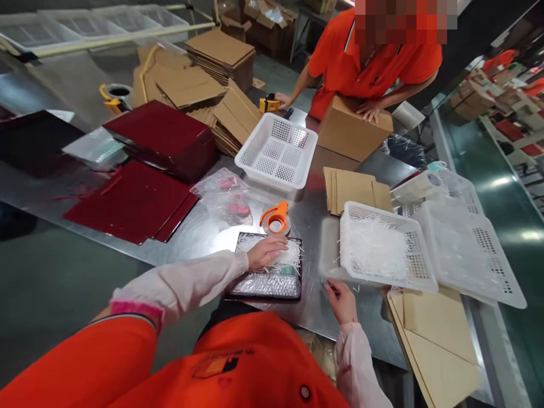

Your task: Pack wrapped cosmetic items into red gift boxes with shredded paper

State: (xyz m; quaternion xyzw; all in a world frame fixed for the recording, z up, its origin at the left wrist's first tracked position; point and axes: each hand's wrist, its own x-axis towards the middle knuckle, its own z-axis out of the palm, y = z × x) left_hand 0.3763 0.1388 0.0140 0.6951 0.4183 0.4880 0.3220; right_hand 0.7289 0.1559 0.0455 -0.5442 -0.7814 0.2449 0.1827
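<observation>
A dark shallow box (300,272) lies at the table's front edge, with white shredded paper (250,242) in its far part and a bubble-wrapped item (267,285) in its near part. My left hand (267,253) rests flat on the shreds, fingers stretched out. To the right of the box, my right hand (342,302) is low over the metal table, fingers curled and thumb near the index finger; what it pinches, if anything, is too small to name. Beyond my right hand stands a white basket (389,279) full of white shreds (376,246).
An orange tape dispenser (277,220) sits just beyond the box. Farther back is a white basket (276,150). Dark red boxes (165,136) and plastic bags (229,198) lie left. Across the table a person (374,68) holds a carton (352,133). Flat cardboard (437,340) lies right.
</observation>
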